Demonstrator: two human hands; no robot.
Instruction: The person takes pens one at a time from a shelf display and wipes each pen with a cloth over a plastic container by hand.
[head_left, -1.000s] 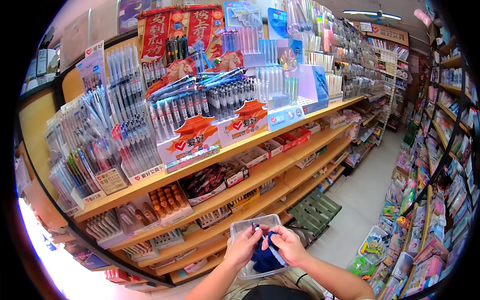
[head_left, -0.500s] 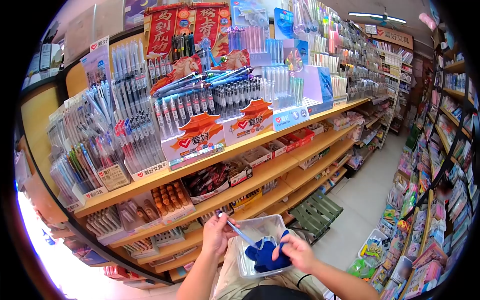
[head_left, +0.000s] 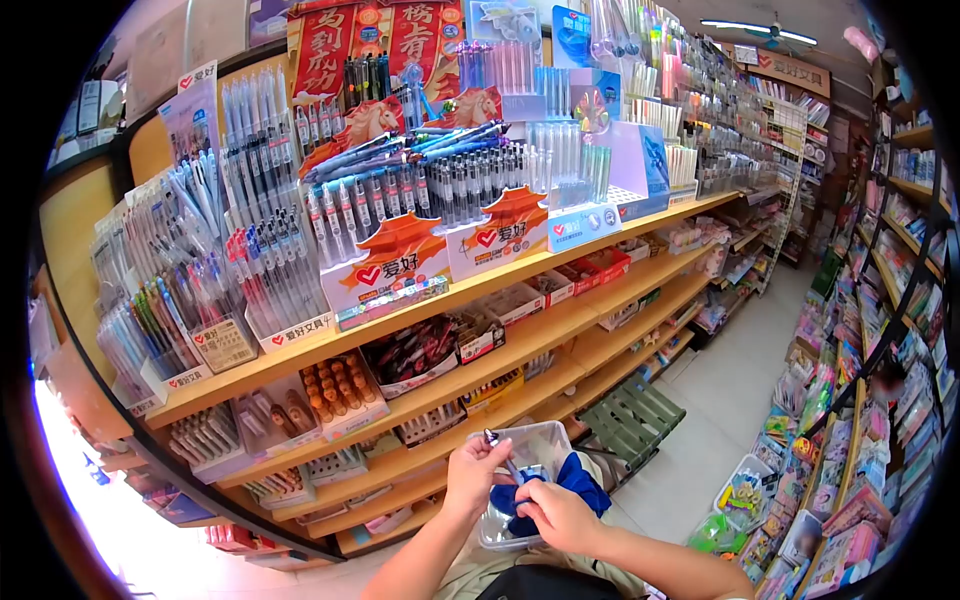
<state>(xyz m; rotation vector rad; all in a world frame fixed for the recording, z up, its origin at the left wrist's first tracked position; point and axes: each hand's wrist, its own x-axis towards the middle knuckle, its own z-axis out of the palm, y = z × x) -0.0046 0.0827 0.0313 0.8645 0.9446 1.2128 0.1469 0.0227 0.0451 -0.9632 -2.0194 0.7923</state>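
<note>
Nearest, both hands are closed on a slim pen (head_left: 513, 468) held over a clear plastic tub (head_left: 532, 437). The left hand (head_left: 474, 482) pinches its dark upper end, while the right hand (head_left: 560, 513) grips lower down; those 2 holds seem meant to steady it. Whether the right fingers also catch the dark blue cloth (head_left: 589, 483) beside them, I cannot tell. The tub sits at the lap, probably to keep the cloth within reach. Beyond it stands a green folding stool (head_left: 632, 420) on the pale floor (head_left: 705, 375). On the upper shelf (head_left: 400, 322), 2 orange-fronted pen displays (head_left: 385, 280) face outward, likely so their labels read easily. Farthest back hangs a shop sign (head_left: 795, 73).
</note>
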